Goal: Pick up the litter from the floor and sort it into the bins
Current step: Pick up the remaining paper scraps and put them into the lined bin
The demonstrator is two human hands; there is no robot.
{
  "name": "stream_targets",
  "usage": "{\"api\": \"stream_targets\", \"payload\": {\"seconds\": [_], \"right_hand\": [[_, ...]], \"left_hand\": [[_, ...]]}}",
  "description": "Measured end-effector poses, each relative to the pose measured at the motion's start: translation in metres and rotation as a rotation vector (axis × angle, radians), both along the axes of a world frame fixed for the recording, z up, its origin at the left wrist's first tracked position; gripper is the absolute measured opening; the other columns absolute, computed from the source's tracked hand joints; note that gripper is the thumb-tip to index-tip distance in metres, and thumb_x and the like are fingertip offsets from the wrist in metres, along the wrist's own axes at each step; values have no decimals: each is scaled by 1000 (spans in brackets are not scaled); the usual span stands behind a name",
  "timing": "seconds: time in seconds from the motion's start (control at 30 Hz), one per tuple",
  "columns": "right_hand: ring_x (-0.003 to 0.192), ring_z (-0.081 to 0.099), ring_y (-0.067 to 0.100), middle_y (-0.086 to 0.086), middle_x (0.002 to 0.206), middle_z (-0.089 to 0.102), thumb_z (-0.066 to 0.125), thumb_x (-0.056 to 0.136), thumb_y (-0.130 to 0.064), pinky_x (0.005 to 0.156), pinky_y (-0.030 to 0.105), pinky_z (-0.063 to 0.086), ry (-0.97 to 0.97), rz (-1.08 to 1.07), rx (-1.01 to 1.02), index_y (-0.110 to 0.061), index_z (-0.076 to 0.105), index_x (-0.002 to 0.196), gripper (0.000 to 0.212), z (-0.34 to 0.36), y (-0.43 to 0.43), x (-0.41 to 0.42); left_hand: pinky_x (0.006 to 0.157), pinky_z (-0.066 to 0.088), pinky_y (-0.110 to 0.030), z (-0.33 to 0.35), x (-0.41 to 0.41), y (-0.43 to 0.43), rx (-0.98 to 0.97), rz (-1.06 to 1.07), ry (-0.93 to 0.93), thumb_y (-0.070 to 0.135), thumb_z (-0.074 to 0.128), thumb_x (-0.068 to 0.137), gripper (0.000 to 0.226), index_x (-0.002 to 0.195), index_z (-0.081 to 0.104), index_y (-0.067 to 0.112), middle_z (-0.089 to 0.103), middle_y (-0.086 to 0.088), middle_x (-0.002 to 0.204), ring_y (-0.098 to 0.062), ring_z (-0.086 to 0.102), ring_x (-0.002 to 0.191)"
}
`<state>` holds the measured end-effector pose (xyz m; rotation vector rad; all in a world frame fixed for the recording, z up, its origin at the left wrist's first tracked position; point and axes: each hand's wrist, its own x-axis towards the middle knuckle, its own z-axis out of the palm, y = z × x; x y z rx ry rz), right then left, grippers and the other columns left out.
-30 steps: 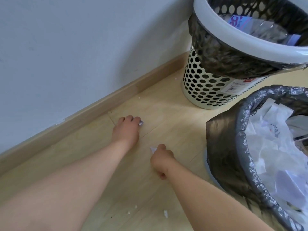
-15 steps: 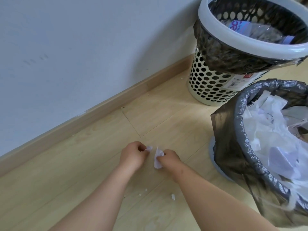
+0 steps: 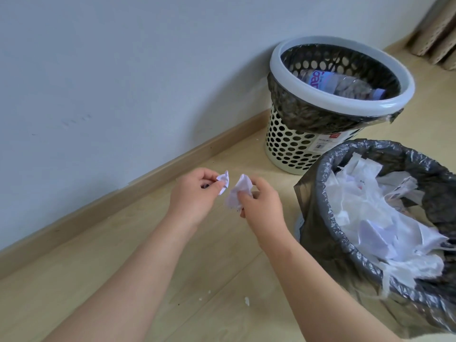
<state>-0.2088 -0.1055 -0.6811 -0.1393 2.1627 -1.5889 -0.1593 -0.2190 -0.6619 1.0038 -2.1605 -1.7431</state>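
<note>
My left hand [image 3: 195,193] pinches a small crumpled white paper scrap [image 3: 223,181] above the wooden floor. Close beside it, my right hand [image 3: 261,206] pinches a larger crumpled paper scrap [image 3: 238,193]. Both hands are raised off the floor, just left of the grey-lined bin [image 3: 320,183], which is heaped with torn white paper. Behind it stands a perforated cream bin [image 3: 291,149] with a white rim and dark liner; plastic bottles lie inside.
Tiny white paper crumbs [image 3: 246,301] lie on the floor between my forearms. A grey wall with a wooden skirting board [image 3: 123,196] runs along the left. Beige curtain folds [image 3: 439,33] hang at the top right corner.
Both hands have lifted from the floor with their paper scraps and come together. The view has risen and now shows both bins more fully.
</note>
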Motion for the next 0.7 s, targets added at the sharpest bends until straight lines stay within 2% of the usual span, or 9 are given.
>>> {"api": "stream_targets", "payload": {"seconds": [0.07, 0.13, 0.2, 0.3, 0.37, 0.43, 0.57, 0.63, 0.7], "right_hand": [[55, 50, 11, -1, 67, 55, 46, 93, -20, 45, 11, 39, 90, -11, 21, -31, 54, 84, 16, 14, 10, -3], [48, 50, 5, -1, 65, 59, 49, 93, -20, 45, 13, 40, 181, -48, 28, -30, 51, 90, 11, 30, 24, -7], [45, 49, 6, 2, 61, 60, 52, 92, -21, 46, 17, 41, 272, -114, 48, -32, 45, 88, 14, 48, 43, -13], [57, 54, 21, 10, 67, 61, 55, 91, -21, 50, 28, 40, 429, -212, 164, -30, 41, 81, 20, 76, 77, -19], [62, 54, 24, 0, 67, 57, 57, 89, -19, 54, 28, 38, 528, -272, 231, -27, 44, 80, 17, 93, 97, -24], [63, 49, 19, -4, 73, 55, 57, 87, -14, 55, 24, 36, 583, -295, 339, -18, 50, 84, 8, 97, 115, -31], [73, 41, 21, 6, 92, 49, 50, 82, 3, 56, 22, 31, 552, -278, 690, -11, 54, 85, 15, 77, 151, -44], [71, 43, 22, 9, 90, 53, 47, 81, 7, 55, 26, 33, 476, -252, 826, -11, 54, 82, 19, 62, 170, -48], [69, 49, 21, 9, 88, 58, 51, 82, 5, 56, 29, 39, 395, -125, 931, -12, 54, 80, 18, 51, 180, -48]], "left_hand": [[72, 48, -30, 12, -6, 10, 11, -27, 41, 17, 66, 85, 10, 77, 64, 23, 69, 6, 76, -8, 60, 68], [76, 51, -30, 24, -15, 21, 13, -54, 94, 18, 67, 85, 9, 77, 65, 23, 70, 7, 76, -2, 61, 67], [74, 52, -29, 35, -24, 35, -3, -77, 159, 21, 69, 83, 9, 76, 66, 23, 68, 10, 71, 1, 58, 60], [68, 51, -28, 46, -38, 60, -87, -143, 235, 27, 72, 80, 10, 72, 67, 22, 67, 9, 69, -5, 58, 62], [62, 47, -21, 50, -44, 77, -173, -211, 265, 30, 73, 80, 13, 70, 67, 24, 66, 11, 66, -4, 58, 62], [58, 42, -15, 50, -48, 93, -270, -283, 274, 26, 71, 83, 11, 73, 66, 26, 61, 15, 65, -1, 55, 62], [66, 42, -26, 37, -48, 127, -649, -332, 319, 13, 69, 79, 9, 76, 69, 22, 62, 9, 74, -14, 56, 75], [74, 32, -30, 28, -50, 144, -865, -341, 307, 14, 76, 69, 14, 67, 68, 25, 62, 10, 65, -19, 55, 74], [76, 25, -31, 18, -52, 157, -969, -375, 258, 15, 80, 63, 17, 61, 67, 26, 59, 9, 59, -20, 54, 72]]}}
